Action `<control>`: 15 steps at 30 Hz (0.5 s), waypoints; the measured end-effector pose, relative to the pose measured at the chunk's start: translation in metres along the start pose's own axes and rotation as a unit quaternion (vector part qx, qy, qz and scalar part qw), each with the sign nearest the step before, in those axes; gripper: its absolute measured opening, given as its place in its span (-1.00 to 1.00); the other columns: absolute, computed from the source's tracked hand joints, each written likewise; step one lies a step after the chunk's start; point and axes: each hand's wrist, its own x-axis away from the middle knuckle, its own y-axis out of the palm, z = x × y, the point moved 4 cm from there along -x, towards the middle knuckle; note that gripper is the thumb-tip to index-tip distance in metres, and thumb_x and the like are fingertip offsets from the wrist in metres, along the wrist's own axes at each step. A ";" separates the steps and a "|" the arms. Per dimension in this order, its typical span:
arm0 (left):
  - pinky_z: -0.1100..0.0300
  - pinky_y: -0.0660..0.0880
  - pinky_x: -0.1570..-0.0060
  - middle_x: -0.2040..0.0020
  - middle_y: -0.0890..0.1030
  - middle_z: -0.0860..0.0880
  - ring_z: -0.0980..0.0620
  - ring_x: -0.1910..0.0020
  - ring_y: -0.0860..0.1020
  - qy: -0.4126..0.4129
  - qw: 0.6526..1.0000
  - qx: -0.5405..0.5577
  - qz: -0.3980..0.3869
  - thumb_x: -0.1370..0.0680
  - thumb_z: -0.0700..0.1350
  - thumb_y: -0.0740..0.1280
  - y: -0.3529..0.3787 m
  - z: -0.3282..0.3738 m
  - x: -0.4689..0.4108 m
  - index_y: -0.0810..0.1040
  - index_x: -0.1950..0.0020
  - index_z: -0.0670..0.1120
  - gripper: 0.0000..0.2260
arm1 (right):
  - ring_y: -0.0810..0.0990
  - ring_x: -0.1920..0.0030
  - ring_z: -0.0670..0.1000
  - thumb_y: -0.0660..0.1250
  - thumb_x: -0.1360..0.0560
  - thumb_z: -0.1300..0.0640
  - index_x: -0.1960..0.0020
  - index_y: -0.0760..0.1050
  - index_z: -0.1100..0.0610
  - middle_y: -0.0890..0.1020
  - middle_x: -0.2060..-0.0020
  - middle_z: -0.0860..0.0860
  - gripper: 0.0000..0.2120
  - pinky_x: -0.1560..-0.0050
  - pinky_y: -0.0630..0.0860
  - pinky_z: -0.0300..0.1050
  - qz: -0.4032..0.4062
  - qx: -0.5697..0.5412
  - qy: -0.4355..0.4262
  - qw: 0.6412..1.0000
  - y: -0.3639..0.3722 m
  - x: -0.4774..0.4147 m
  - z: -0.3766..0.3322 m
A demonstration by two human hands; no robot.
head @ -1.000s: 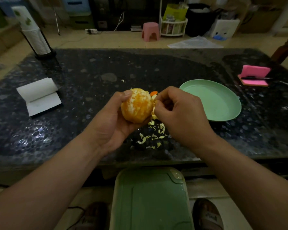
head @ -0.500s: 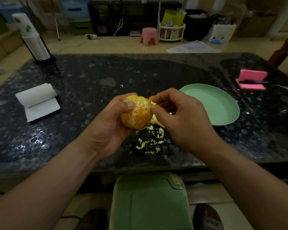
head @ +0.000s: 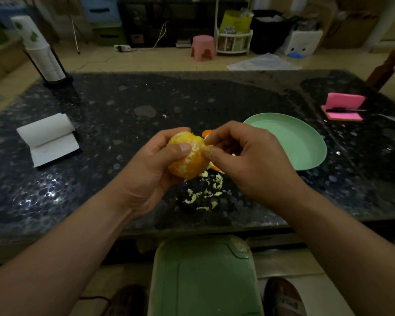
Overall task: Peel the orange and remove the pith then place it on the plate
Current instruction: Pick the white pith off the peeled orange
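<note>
One orange (head: 189,160), peeled and showing pale pith patches, is being held above the near middle of the worktop (head: 123,137), not on the plate. The left hand (head: 151,169) is wrapping it from the left and below; its grip is closed round the fruit, with the thumb lying across the front. The right hand (head: 249,160) is meeting the orange at its upper right; its grip is closed too, thumb and forefinger pinching at the surface there, though what is sitting between the tips is too small to tell. One green plate (head: 306,144) is lying on the worktop just right of the right hand. Pith scraps (head: 205,192) are lying scattered on the worktop below the hands, too small to count. Two peel bits (head: 206,132) are showing, one behind the fingertips and one under the right hand. Also lying on the worktop are one white notepad (head: 48,140) at left, one pink note pad (head: 342,101) at far right with one pen (head: 344,109) across it, and one stack of paper cups (head: 41,51) at the far left corner. One green bin (head: 203,277) is standing on the floor below the near edge.
</note>
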 end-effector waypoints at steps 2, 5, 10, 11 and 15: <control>0.09 0.67 0.12 -0.21 0.69 -0.07 -0.03 -0.03 0.72 0.010 1.000 -0.013 0.006 -0.46 -0.11 0.46 0.000 -0.002 0.000 0.56 -0.40 -0.03 -0.51 | 0.65 0.20 -0.11 0.53 -0.56 0.11 -0.03 0.69 -0.01 0.69 0.21 -0.12 -0.93 0.20 0.57 -0.30 0.001 0.003 0.005 1.000 0.000 0.000 -0.001; 0.07 0.67 0.08 -0.19 0.69 -0.05 -0.02 -0.04 0.71 0.026 0.999 -0.036 0.018 -0.45 -0.10 0.49 -0.001 -0.003 -0.001 0.56 -0.41 0.00 -0.49 | 0.67 0.22 -0.12 0.53 -0.56 0.12 0.01 0.69 -0.01 0.70 0.24 -0.11 -0.95 0.20 0.59 -0.28 -0.007 0.005 0.030 1.000 0.002 -0.001 0.001; 0.08 0.67 0.10 -0.18 0.68 -0.07 -0.02 -0.01 0.70 0.050 0.996 -0.060 0.033 -0.45 -0.10 0.51 0.000 -0.002 0.000 0.56 -0.41 0.02 -0.48 | 0.67 0.26 -0.12 0.50 -0.56 0.14 0.07 0.68 0.00 0.71 0.27 -0.09 -0.95 0.25 0.57 -0.24 -0.012 0.000 0.053 0.999 0.007 -0.002 0.001; 0.10 0.67 0.11 -0.19 0.68 -0.07 -0.01 -0.01 0.70 0.051 0.996 -0.060 0.036 -0.45 -0.09 0.51 0.000 -0.002 0.000 0.56 -0.40 0.02 -0.48 | 0.66 0.27 -0.12 0.50 -0.56 0.14 0.08 0.68 0.00 0.70 0.28 -0.09 -0.94 0.26 0.56 -0.26 -0.009 0.004 0.054 0.998 0.008 -0.001 0.001; 0.11 0.66 0.06 -0.20 0.70 -0.04 0.00 -0.05 0.71 0.034 0.998 -0.039 0.033 -0.49 -0.04 0.57 0.004 -0.002 0.000 0.56 -0.39 0.00 -0.51 | 0.63 0.27 -0.13 0.48 -0.56 0.15 0.04 0.65 -0.02 0.69 0.27 -0.10 -0.93 0.27 0.51 -0.30 0.005 -0.007 0.056 0.998 0.005 0.000 0.000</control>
